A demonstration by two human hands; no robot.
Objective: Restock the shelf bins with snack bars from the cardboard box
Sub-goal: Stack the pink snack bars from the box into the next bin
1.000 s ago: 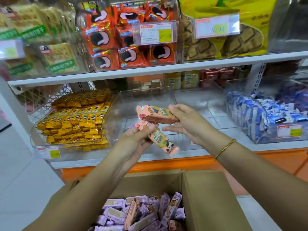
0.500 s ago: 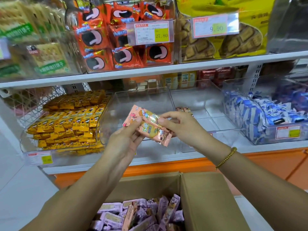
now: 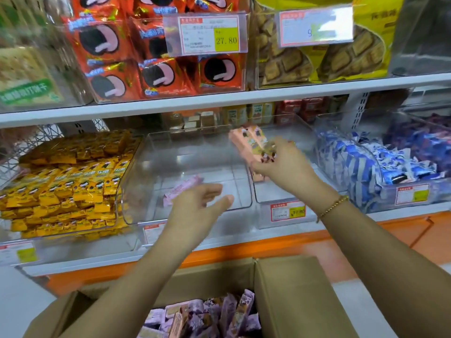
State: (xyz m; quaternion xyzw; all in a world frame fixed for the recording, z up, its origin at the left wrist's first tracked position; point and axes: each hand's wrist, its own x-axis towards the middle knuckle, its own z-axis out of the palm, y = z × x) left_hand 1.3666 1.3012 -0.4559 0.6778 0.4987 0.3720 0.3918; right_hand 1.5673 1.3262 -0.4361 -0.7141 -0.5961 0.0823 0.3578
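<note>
Snack bars (image 3: 219, 315): lilac and peach wrappers, crinkled and glossy, heaped loose below both wrists inside the box.
Cardboard box (image 3: 292, 301): plain brown board with its flaps standing open; its far edge lies close to the orange shelf base, under the forearms.
Left hand (image 3: 197, 206): open, fingers straight and spread, holding nothing. It hovers at the low front lip of the clear bin.
Lilac bar (image 3: 181, 190): just past the left fingertips, inside the clear bin, blurred. Whether it touches a finger or the bin floor cannot be told.
Clear bin (image 3: 214, 172): smooth transparent plastic, rounded corners, walls rising toward the back, with wide bare floor ahead of the left hand.
Right hand (image 3: 283, 167): fingers curled round a small stack of peach bars (image 3: 249, 142), held above the wall between the clear bin and the neighbour bin.
Neighbour bin (image 3: 271, 193): same clear plastic, directly under the right hand; a red-and-yellow price tag (image 3: 288, 212) sits on its front.
Yellow packets (image 3: 68, 181): flat foil rows, tightly stacked, left of the left hand.
Blue packets (image 3: 361, 167): pillow-shaped, piled to the right of the right hand.
Upper shelf (image 3: 219, 98): white board edge above both hands — headroom narrows toward the back.
</note>
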